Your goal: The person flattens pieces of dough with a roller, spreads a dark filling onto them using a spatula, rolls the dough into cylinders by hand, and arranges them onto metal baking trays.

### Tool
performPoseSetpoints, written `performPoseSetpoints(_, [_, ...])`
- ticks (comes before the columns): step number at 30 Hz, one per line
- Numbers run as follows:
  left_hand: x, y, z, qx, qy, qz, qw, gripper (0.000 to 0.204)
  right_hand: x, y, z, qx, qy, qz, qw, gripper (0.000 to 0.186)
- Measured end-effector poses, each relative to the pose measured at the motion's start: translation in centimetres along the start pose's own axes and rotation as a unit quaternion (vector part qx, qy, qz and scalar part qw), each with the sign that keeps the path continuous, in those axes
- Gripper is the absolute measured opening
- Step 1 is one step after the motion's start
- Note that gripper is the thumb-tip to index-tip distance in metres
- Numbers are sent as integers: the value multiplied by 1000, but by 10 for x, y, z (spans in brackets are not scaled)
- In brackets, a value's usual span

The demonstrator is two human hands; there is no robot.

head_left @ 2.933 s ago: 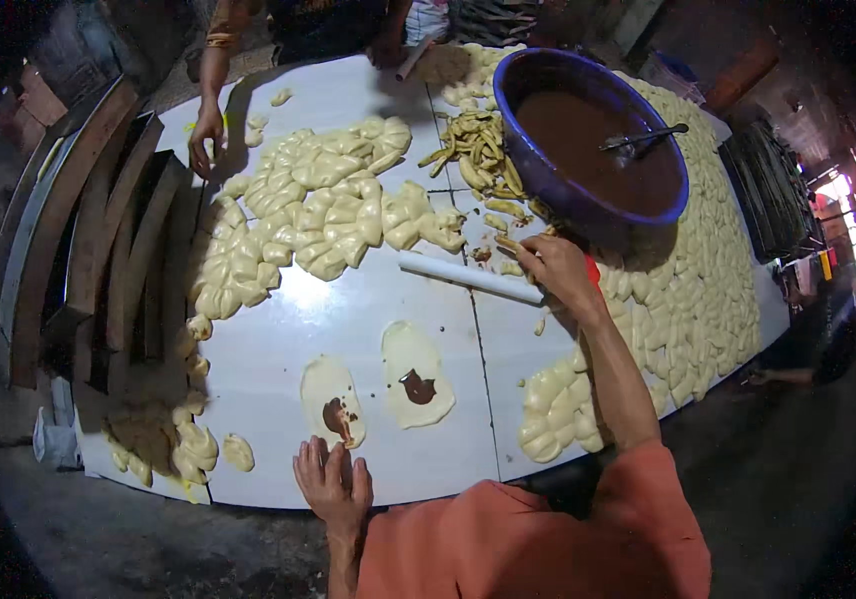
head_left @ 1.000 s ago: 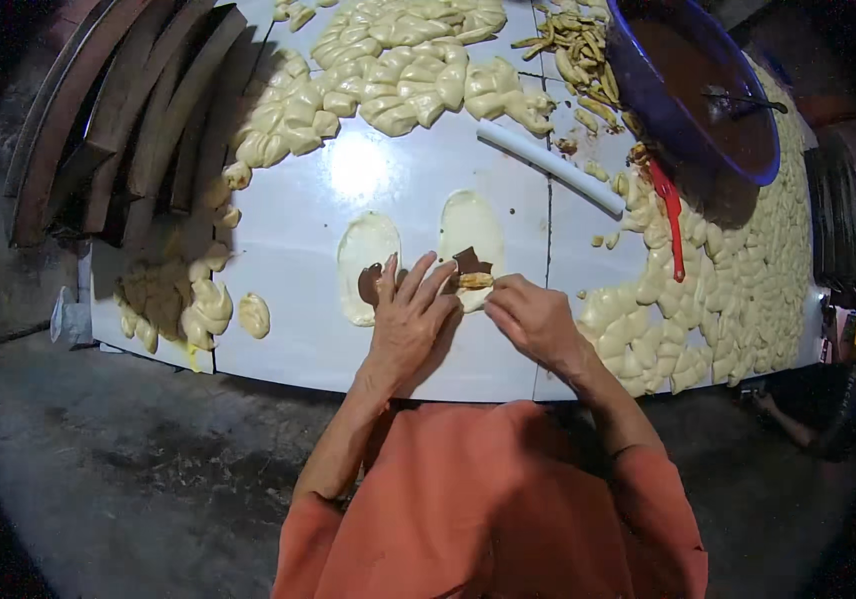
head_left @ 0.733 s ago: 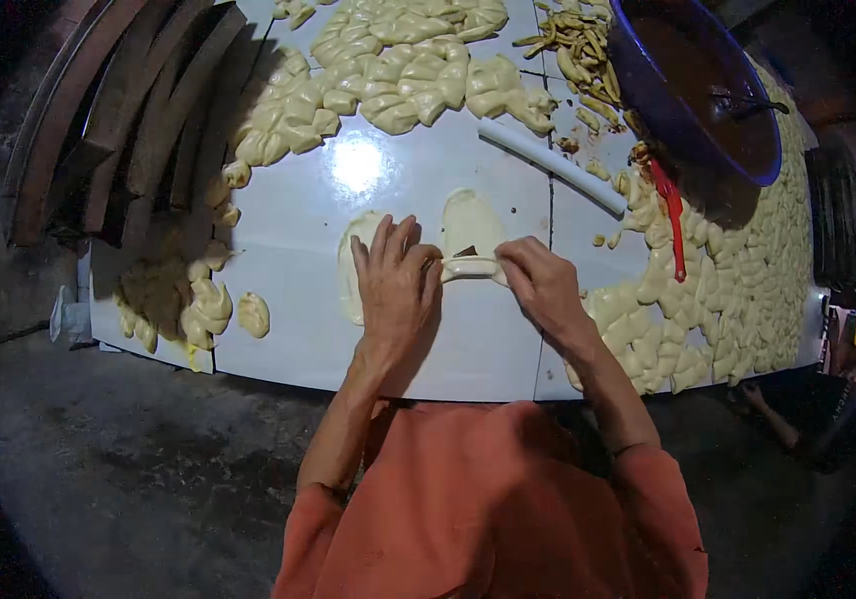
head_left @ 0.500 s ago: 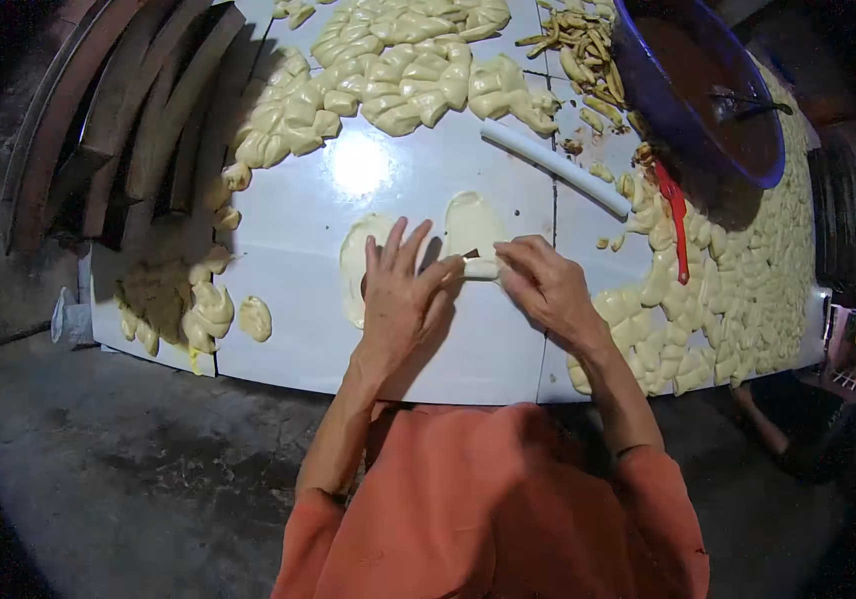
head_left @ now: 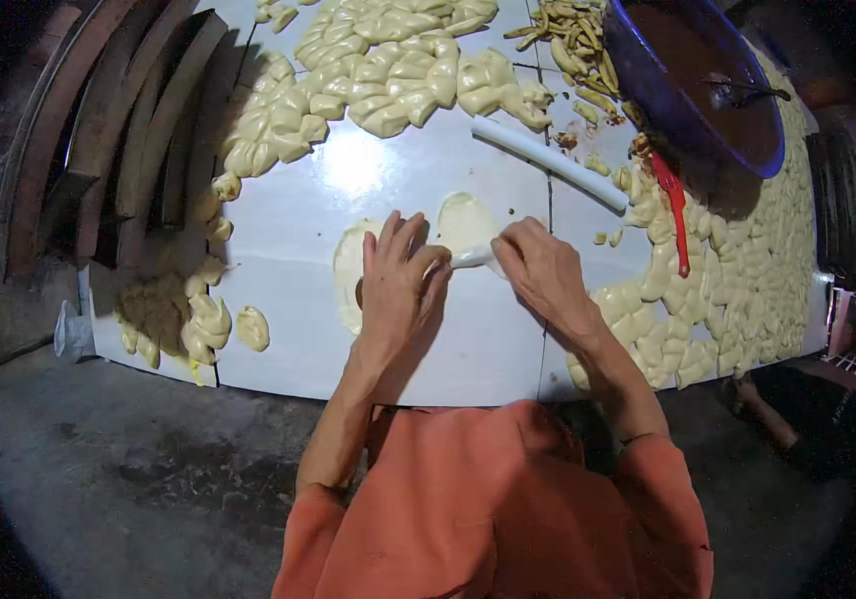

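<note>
Both hands are at work on one dough sheet point(head_left: 466, 222), set apart at either end of its rolled near edge. The left hand point(head_left: 403, 285) has two fingers spread and its forefinger bent to the roll's left end; whether it pinches there, I can't tell. The right hand point(head_left: 546, 275) curls tight, fingertips closed on the right end. Under and beside the left hand lies a second dough sheet point(head_left: 347, 262), a patch of dark filling point(head_left: 359, 291) peeking out.

All this sits near the front of a glossy white table point(head_left: 348, 361) with dark seams, above a stained grey floor point(head_left: 198, 429). Long, brown, boxy troughs point(head_left: 98, 150) crowd the left.

Beyond the hands, a smooth white rod point(head_left: 548, 163) lies slanted, a red tool point(head_left: 676, 215) to its right. There's soft, shiny, lumpy dough point(head_left: 388, 85) across the far side, wrinkled yellowish strips point(head_left: 573, 45), and a blue tub point(head_left: 774, 160) of brown liquid.
</note>
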State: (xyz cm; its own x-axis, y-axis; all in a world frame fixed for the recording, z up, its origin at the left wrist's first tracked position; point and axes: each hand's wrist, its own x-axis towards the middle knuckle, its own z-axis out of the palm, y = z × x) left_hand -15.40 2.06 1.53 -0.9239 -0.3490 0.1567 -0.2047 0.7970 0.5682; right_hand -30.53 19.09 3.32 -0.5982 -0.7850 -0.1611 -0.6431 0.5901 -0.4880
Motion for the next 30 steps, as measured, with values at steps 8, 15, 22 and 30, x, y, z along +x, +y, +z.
performPoseSetpoints(8, [8, 5, -15, 5, -43, 72, 996, 34, -9, 18, 0, 9, 49, -175, 983, 33])
performPoseSetpoints(15, [24, -6, -17, 5, -30, 94, 995, 23, 15, 26, 5, 18, 53, -168, 984, 19])
performPoseSetpoints(22, [18, -5, -17, -14, -67, 87, 994, 36, 1, 24, 0, -16, 101, -237, 966, 34])
performPoseSetpoints(30, [30, -12, -11, -13, 6, 98, 995, 17, 15, 24, 6, 54, 99, -128, 985, 19])
